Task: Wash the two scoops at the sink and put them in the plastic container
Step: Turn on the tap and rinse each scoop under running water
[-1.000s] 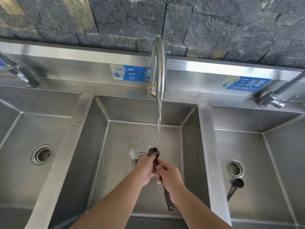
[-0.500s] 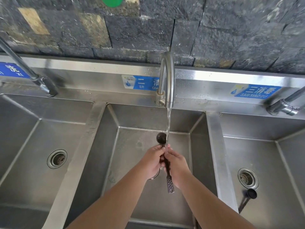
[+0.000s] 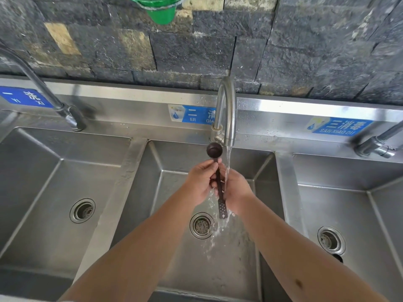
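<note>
A dark long-handled scoop (image 3: pixel 214 150) stands upright over the middle basin (image 3: pixel 174 192), its bowl at the top and its perforated handle end pointing down. My left hand (image 3: pixel 201 182) grips the stem just under the bowl. My right hand (image 3: pixel 236 189) wraps the handle lower down, under the running water from the middle faucet (image 3: pixel 227 110). The second scoop (image 3: pixel 338 257) lies in the right basin beside its drain, mostly hidden by my right forearm. The plastic container is not in view.
Three steel basins sit side by side, each with a drain, and the middle drain (image 3: pixel 201 225) has water splashing beside it. Faucets stand at the left (image 3: pixel 65 112) and right (image 3: pixel 377 147). A green plastic item (image 3: pixel 161 9) hangs on the stone wall above.
Both hands have lifted the scoop higher, so its bowl now sits beside the spout. The water now falls on my right hand and the handle. The view has tilted upward.
</note>
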The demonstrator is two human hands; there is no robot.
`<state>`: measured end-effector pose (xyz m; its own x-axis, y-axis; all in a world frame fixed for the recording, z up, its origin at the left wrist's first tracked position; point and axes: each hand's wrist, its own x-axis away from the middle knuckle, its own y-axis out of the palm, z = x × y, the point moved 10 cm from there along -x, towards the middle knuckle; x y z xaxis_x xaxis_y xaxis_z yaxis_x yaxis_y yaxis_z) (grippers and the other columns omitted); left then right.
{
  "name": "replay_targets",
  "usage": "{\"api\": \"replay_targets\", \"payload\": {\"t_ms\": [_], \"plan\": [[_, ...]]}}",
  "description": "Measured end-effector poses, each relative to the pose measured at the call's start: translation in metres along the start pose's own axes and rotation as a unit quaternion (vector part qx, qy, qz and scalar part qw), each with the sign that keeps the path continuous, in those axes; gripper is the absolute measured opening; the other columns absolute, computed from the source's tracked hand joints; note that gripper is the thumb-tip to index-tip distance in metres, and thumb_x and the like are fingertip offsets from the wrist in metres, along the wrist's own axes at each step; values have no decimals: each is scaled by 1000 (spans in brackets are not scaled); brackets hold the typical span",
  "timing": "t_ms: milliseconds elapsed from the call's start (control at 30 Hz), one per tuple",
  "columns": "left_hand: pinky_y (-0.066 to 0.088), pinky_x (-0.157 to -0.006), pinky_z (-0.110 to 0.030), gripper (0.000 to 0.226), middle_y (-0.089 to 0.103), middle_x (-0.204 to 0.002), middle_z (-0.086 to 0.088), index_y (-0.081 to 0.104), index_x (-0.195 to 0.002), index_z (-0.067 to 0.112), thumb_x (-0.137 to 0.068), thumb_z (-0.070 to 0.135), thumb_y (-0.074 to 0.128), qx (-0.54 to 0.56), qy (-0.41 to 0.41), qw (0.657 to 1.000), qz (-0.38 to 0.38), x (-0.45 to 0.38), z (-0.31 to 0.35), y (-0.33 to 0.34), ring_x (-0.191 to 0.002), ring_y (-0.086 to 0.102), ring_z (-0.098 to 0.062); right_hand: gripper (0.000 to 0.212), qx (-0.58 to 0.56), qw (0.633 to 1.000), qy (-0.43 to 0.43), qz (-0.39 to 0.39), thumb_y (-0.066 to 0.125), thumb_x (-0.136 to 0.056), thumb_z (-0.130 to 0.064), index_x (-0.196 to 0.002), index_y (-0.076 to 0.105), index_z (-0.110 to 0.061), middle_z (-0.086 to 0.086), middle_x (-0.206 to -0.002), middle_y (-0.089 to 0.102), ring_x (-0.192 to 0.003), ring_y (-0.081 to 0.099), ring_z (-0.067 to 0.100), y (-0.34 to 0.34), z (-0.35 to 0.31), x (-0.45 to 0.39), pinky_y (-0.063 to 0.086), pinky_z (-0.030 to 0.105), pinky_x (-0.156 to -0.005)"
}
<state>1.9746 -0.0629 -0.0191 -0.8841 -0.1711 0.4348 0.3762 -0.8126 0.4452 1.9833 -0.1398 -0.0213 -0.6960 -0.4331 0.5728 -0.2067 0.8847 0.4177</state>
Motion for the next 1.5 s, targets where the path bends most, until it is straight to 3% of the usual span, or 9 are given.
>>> {"api": "replay_targets", "payload": {"t_ms": [267,500,667,767,900,1033,1233,1367,1500], "plan": [[36,-40,-22,20,58,-64,-4,68,-103,10,-98,10,49,18,38,999,-16,-8,34,18,-47,43,-11,25,-1,998,-31,-61,55,-93,-26,-77,65,-10,2,-61,60,-50,53,13,18,-38,3,39,24,-48],[35,-35,-20,24,74,-92,-4,71,-93,17,-97,7,49,-23,4,1000,21,7,-6,13,-50,54,-15,24,-18,998,-30,-45,54,-84,9,-95,71,-5,11,-68,62,-53,56,18,-16,1,17,43,25,-46],[43,-57,-32,16,76,-90,-4,70,-99,12,-94,8,55,-29,-76,995,55,32,-79,-15,-72,67,-18,24,163,984,14,78,66,-85,0,-106,59,-9,11,-75,69,-49,56,14,-67,67,51,45,27,-47],[39,-55,-27,15,72,-76,-3,69,-85,13,-93,9,57,-16,-128,991,39,51,-116,-21,-64,61,-15,16,215,967,16,135,66,-88,-9,-101,62,-17,1,-67,71,-49,61,15,-90,91,76,46,27,-45],[43,-58,-25,16,72,-76,-2,68,-87,15,-94,10,54,54,-178,981,58,66,-143,-28,-65,66,-14,12,124,979,69,149,55,-94,-2,-100,64,-7,10,-68,65,-51,63,21,-100,117,98,48,28,-45],[52,-60,-24,22,73,-80,-8,68,-103,13,-95,2,51,93,-166,980,54,66,-137,-23,-71,70,-17,15,40,987,93,126,49,-96,1,-103,62,3,13,-65,62,-50,57,22,-96,124,112,46,29,-45],[56,-61,-25,19,69,-86,-9,63,-104,9,-96,2,48,99,-119,987,37,51,-110,-13,-75,71,-16,14,-26,992,85,93,52,-95,2,-103,64,3,14,-69,63,-51,55,22,-81,106,101,46,28,-46],[43,-40,-25,12,69,-76,-8,61,-89,7,-97,9,51,3,-101,995,15,47,-83,-10,-47,57,-18,18,-10,997,39,65,52,-94,5,-102,68,0,12,-70,66,-55,58,20,-59,79,76,48,27,-49],[45,-45,-25,14,64,-74,-9,67,-93,6,-95,5,53,-106,-59,993,12,37,-42,-7,-50,55,-15,21,-59,997,13,50,53,-93,6,-102,70,-1,13,-73,71,-54,62,18,-42,49,47,52,26,-47]]}}
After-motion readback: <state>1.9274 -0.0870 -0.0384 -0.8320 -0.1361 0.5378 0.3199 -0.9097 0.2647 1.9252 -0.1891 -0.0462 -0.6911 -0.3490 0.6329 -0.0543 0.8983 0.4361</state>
